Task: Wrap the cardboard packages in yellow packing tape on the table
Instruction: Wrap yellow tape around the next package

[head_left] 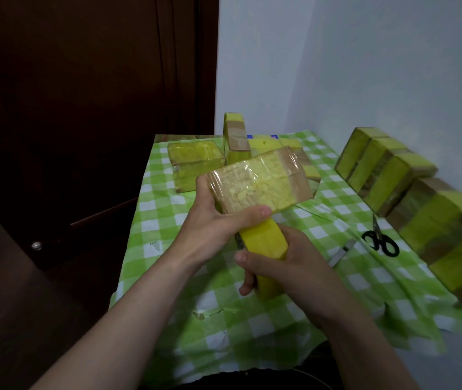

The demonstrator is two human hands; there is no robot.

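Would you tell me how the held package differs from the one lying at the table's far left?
The held package is lifted in the left hand; the far-left package lies on the tablecloth. The held package shows bare cardboard at one end; the far-left package looks yellow all over. Both look glossy.

Dark brown wooden panelling (83,94) fills the view from 8 to 12 o'clock, with a small metal knob (37,245) glinting at 8. Pale walls (379,66), softly lit, meet in a corner at 1 o'clock. Below them spreads a green-and-white checked tablecloth (168,277), torn in places.
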